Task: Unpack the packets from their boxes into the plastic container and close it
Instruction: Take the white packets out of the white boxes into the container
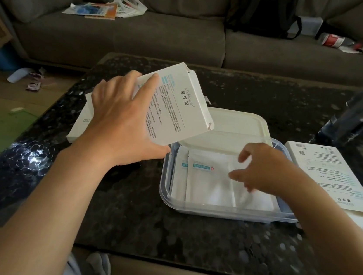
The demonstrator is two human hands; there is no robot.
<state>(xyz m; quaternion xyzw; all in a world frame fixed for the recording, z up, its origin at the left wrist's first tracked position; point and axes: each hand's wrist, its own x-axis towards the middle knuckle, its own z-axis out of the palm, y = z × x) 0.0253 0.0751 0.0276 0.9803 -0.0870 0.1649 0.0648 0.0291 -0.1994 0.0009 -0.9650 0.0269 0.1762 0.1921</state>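
Dark table (144, 212), left grip (118, 125) clasping white box (175, 104), right grip (261, 167) loose-fingered over packets (209, 182) in container (212, 212)

Matt white cardboard box (175, 104), clear glossy plastic container (224, 211), smooth white packets (211, 182), polished speckled stone table (142, 224).

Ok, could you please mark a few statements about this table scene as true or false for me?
1. The left hand holds a white box up off the table. True.
2. The lid is fastened on the plastic container. False: it lies behind the open container.
3. White packets lie inside the container. True.
4. The second box, right of the container, stands upright. False: it lies flat on the table.
5. The right hand grips a bottle. False: it is over the packets.
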